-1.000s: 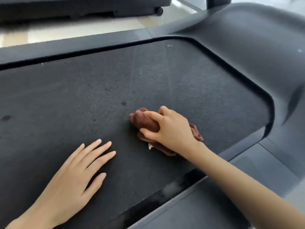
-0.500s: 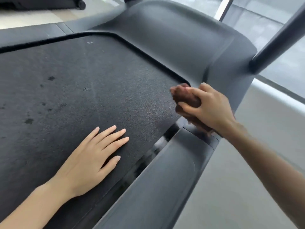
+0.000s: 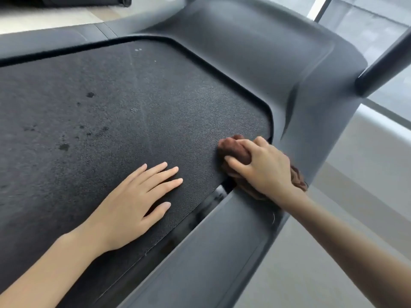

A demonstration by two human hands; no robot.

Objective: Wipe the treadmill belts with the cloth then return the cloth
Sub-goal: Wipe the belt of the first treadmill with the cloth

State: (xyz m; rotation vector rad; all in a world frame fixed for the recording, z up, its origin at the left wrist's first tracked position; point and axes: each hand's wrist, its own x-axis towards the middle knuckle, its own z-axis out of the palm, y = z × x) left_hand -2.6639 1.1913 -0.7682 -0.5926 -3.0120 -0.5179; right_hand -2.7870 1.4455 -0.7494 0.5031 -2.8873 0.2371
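While the left hand [image 3: 131, 205] lies flat with fingers spread on the treadmill belt [image 3: 111, 121], the right hand [image 3: 260, 165] grips the bunched brown cloth [image 3: 235, 147], fingers curled round it, at the belt's right front corner beside the grey motor cover [image 3: 255, 52]. Dark spots [image 3: 64, 146] mark the belt's left part.

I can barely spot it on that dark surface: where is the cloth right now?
In the head view, the brown cloth is bunched in the right hand at the right edge of the treadmill belt, right of the flat left hand.
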